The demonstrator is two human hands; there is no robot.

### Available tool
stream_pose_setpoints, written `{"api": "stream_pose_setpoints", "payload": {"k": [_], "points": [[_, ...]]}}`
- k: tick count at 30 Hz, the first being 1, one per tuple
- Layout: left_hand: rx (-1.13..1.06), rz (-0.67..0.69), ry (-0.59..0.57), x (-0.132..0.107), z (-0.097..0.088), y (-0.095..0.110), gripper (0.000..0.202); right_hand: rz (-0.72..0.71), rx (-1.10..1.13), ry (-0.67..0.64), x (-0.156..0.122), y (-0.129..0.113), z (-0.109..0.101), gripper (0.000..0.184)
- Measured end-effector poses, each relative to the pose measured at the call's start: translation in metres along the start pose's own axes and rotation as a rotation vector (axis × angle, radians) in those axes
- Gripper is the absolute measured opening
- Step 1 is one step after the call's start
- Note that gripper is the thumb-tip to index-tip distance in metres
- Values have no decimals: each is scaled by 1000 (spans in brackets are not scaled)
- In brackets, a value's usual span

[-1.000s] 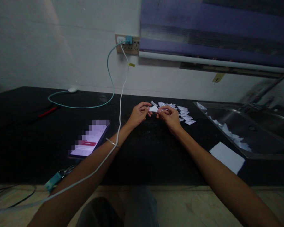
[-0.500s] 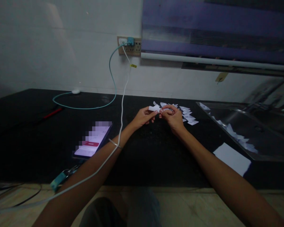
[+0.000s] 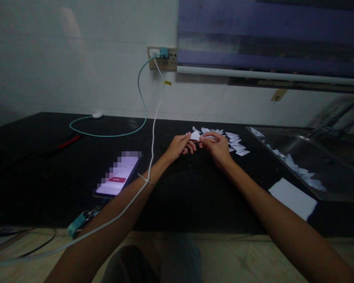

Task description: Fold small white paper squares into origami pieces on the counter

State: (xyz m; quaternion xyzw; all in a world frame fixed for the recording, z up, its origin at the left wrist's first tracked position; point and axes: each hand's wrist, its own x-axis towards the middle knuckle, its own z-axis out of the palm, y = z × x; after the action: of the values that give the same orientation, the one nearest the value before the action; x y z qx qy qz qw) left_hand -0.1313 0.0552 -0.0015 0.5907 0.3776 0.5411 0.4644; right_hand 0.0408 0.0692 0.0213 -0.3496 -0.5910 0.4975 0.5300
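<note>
Both my hands meet over the black countertop (image 3: 41, 165), pinching one small folded white paper piece (image 3: 195, 136) between them. My left hand (image 3: 180, 146) grips its left end with thumb and fingers closed. My right hand (image 3: 215, 145) holds its right end, fingers curled. Just behind and to the right lies a cluster of several small folded white paper pieces (image 3: 235, 142) on the counter.
A lit phone (image 3: 119, 179) lies left of my left forearm. A white cable (image 3: 153, 129) and a teal cable (image 3: 112, 133) run from a wall socket (image 3: 162, 57). A white paper sheet (image 3: 293, 197) lies near the front edge; a steel sink (image 3: 306, 165) holds paper scraps.
My hands have shifted slightly while working the small paper piece; its white tip now points up between my fingers. The view has drifted a little.
</note>
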Motion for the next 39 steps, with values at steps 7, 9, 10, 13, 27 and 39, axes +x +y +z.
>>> {"api": "stream_pose_setpoints", "payload": {"k": [7,9,10,13,27,39], "points": [[-63,-73,-15,0,3,3,46,-122,-48,47,1,6,-2,18],[-107,-111,-3,-1,3,7,39,-190,-112,35,1,7,-3,18],[-123,-117,8,-1,4,8,36,-217,-145,14,1,7,-3,18],[-160,-98,45,-4,3,14,30,-252,-198,-65,1,7,-4,22],[-163,-84,77,-4,0,14,26,-29,-73,-252,4,10,-10,25],[-19,-59,40,1,0,4,22,75,-191,-341,6,15,-16,19]]}}
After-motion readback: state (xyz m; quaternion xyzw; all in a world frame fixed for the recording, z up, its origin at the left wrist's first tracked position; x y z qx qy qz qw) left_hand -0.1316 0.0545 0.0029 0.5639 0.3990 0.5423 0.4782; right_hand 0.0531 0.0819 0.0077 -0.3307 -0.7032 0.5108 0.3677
